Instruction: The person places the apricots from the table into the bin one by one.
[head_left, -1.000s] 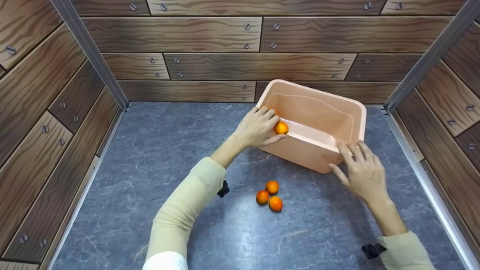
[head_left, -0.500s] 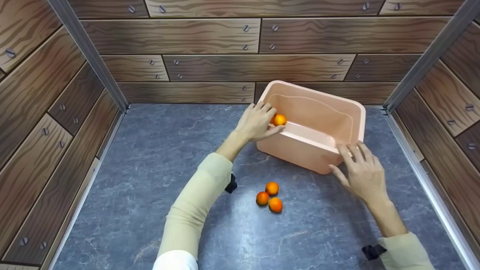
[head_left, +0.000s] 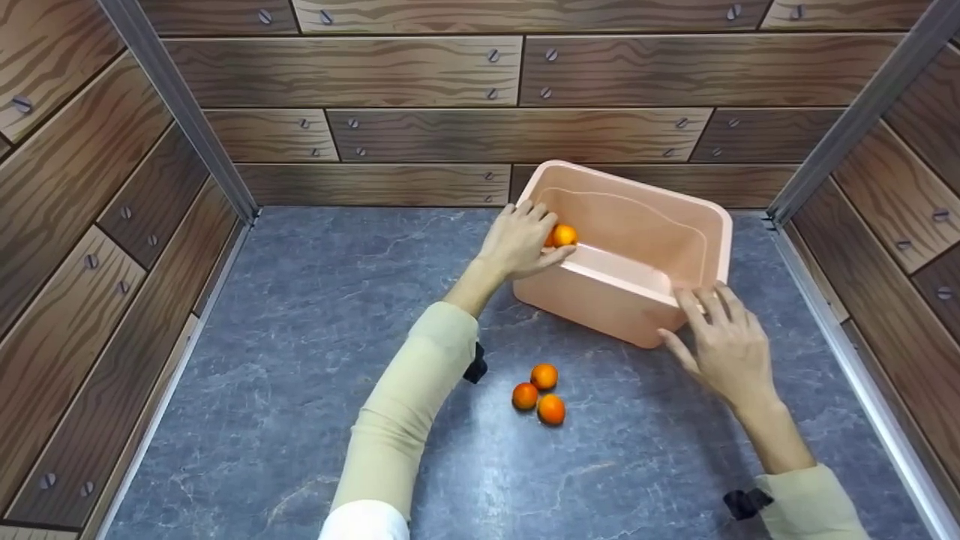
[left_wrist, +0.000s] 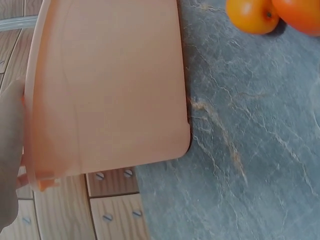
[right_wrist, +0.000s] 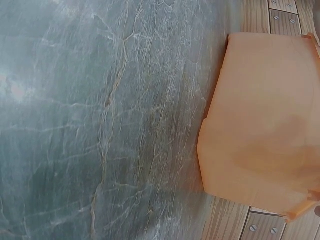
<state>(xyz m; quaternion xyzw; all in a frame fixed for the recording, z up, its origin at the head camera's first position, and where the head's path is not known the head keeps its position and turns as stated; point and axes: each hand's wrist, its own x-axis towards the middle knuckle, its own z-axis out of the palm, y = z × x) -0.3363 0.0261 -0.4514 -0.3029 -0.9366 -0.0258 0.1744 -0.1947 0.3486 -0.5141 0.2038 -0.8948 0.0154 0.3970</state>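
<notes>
My left hand [head_left: 517,244] holds two oranges over the left end of a peach-coloured plastic bin [head_left: 600,296]. The nearer orange [head_left: 565,235] shows between thumb and fingers; a second orange [head_left: 550,240] is mostly hidden behind the hand. In the left wrist view my left hand [left_wrist: 10,150] is at the bin's rim [left_wrist: 32,100]. My right hand [head_left: 727,349] grips the bin's front right corner, fingers over the rim and thumb at the outer wall. The right wrist view shows the bin's outside wall [right_wrist: 265,120].
Three oranges [head_left: 551,409] lie close together on the grey marbled tabletop [head_left: 337,315], in front of the bin. Wood-patterned panels [head_left: 420,135] stand behind and at both sides, with metal corner posts [head_left: 191,105]. Black wrist straps [head_left: 746,502] are on both arms.
My left hand has moved slightly, and the nearer orange has shifted back, further over the bin's inside. The right hand, the bin and the three oranges on the table stay where they were.
</notes>
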